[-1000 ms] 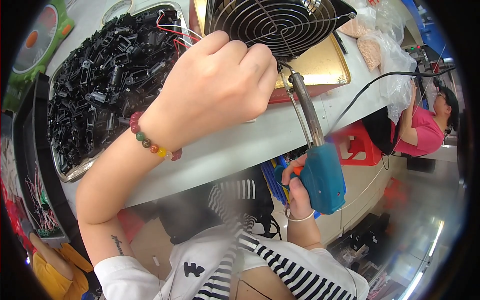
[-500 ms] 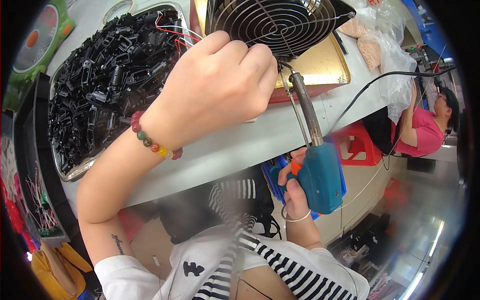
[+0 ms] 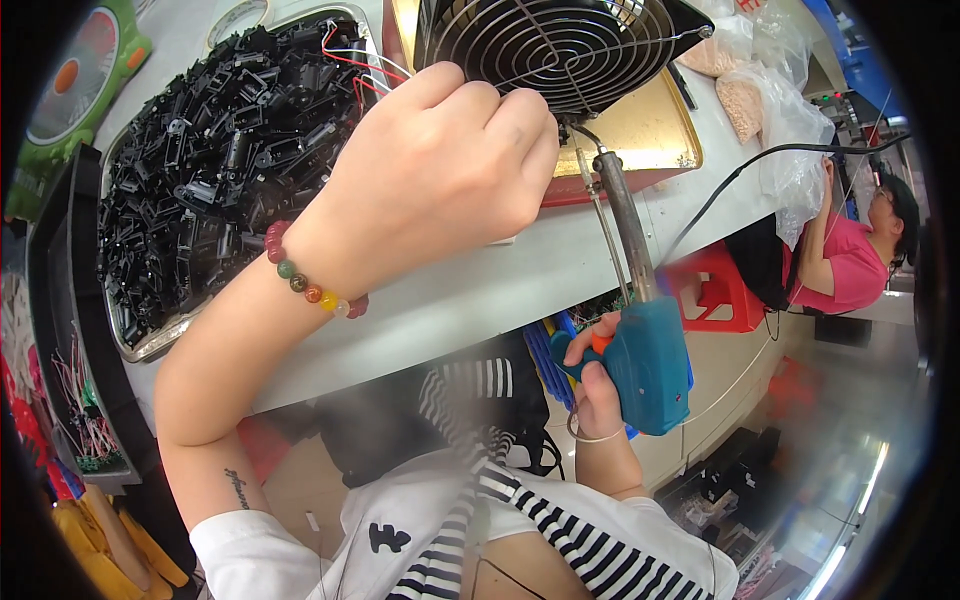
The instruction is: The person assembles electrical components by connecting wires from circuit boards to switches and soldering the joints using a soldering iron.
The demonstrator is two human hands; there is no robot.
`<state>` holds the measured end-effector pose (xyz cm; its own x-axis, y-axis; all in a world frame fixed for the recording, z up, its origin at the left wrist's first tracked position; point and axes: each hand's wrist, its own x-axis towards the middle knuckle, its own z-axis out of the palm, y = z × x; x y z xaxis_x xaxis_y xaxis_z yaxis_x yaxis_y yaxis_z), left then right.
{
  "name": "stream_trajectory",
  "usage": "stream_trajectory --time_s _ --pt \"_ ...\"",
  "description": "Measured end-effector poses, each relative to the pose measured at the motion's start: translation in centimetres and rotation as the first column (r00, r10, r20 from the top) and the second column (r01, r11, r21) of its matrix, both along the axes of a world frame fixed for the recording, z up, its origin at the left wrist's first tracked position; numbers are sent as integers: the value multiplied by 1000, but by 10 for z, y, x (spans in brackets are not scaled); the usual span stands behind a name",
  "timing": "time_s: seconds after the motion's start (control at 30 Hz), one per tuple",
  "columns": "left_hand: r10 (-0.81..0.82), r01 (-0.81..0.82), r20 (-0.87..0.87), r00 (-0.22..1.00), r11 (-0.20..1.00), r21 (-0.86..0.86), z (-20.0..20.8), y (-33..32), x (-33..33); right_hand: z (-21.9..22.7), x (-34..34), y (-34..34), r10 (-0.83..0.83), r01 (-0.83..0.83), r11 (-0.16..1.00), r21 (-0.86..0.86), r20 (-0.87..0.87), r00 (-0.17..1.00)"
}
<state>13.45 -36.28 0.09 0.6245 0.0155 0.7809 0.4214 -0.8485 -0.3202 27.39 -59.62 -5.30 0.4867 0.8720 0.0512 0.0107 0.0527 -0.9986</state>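
Observation:
My left hand [image 3: 450, 160] is closed in a fist, its back to me, in front of the fan's lower left. Red and white wires [image 3: 372, 66] come out behind its knuckles. What the fingertips hold is hidden. Lower right, my right hand [image 3: 598, 385] is wrapped round the handle of a teal soldering gun [image 3: 648, 365] with an orange part by the trigger. Its metal barrel and thin feed tube point up, and the bent tip is near my left knuckles, just under the fan. A pale cord or solder strand trails from the gun's lower end.
A metal tray [image 3: 150, 350] heaped with black plastic battery holders [image 3: 235, 165] stands on the left. A black guarded fan [image 3: 565, 60] sits on a gold tin lid [image 3: 670, 140]. Plastic bags [image 3: 790, 130], a black cable, a red stool [image 3: 720, 290] and a seated co-worker [image 3: 850, 260] are right.
The soldering gun in my right hand has shifted slightly right and down, its tip moving right, away from my left knuckles. My left hand stays nearly still.

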Motion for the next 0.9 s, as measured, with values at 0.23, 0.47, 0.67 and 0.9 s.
stream_trajectory --time_s 0.23,0.47,0.67,0.9 --pt "-6 6 -4 1000 1000 -18 0 -1 -1 -12 6 -5 -20 27 997 -65 104 994" --pt "0 0 2 1000 1000 -11 0 -1 0 -6 6 -5 31 -20 994 -110 97 995" --pt "-3 3 2 1000 1000 -8 0 0 0 -10 2 -6 29 -13 991 -137 116 993" --pt "2 -2 2 1000 1000 -13 0 0 0 -21 5 -4 65 -49 995 -85 199 978"
